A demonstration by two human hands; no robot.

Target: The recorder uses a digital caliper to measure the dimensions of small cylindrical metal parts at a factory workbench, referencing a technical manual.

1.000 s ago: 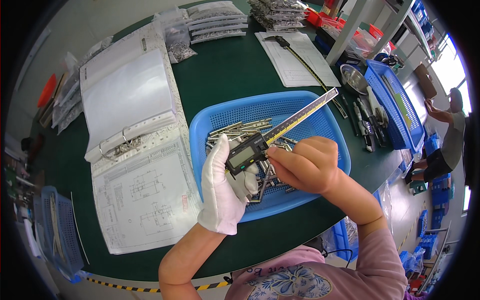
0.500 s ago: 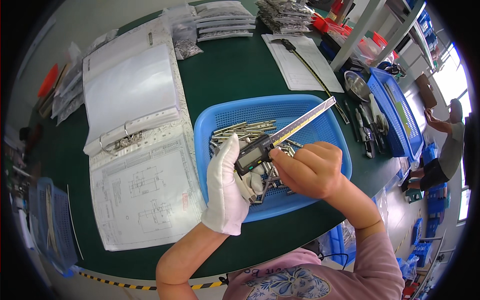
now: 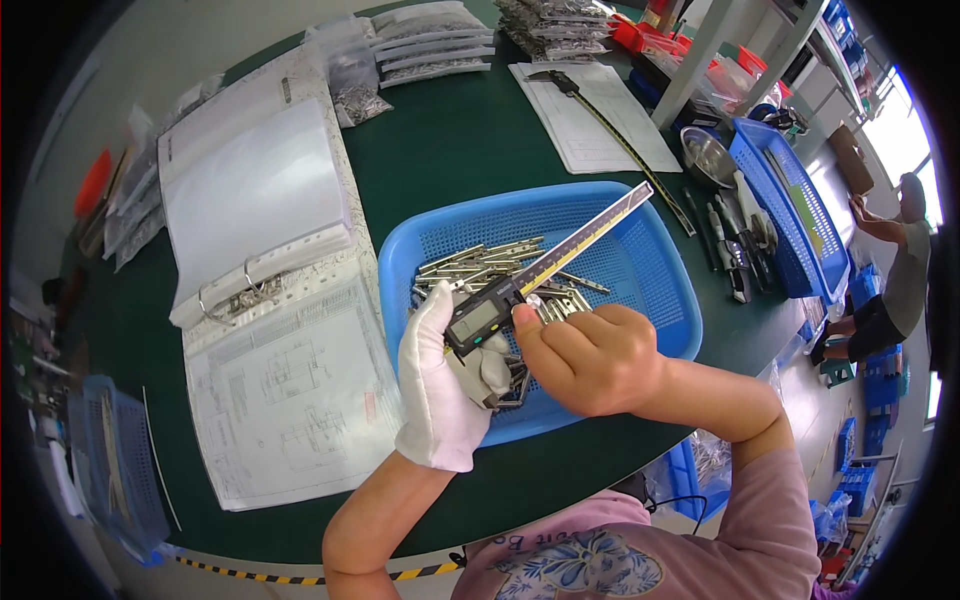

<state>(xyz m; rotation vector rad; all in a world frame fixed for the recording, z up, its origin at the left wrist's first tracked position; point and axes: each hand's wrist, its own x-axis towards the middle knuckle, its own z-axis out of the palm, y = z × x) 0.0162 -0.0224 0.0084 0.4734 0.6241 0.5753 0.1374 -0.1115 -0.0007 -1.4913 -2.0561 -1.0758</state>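
A digital caliper (image 3: 477,321) with a black display housing and a long graduated beam points up to the right over a blue perforated basket (image 3: 660,330). My left hand (image 3: 437,395), in a white glove, is wrapped round its jaw end, fingers curled underneath. Whether a part sits between the jaws cannot be made out. My bare right hand (image 3: 600,358) has its fingers curled, its thumb pressing the slider beside the housing. Below the caliper lie many slim metal pins (image 3: 470,263) in the basket, partly hidden by my hands.
An open ring binder (image 3: 290,385) with drawings lies left. At the back are bagged parts (image 3: 435,45); a second caliper (image 3: 600,115) rests on papers (image 3: 555,140). Right stand a metal bowl (image 3: 707,157), tools (image 3: 735,245) and a blue basket (image 3: 790,225). Another person (image 3: 895,260) is far right.
The caliper and both hands have shifted slightly left and a little lower, and my right forearm lies flatter. My view has also moved a little. Both hands keep their hold.
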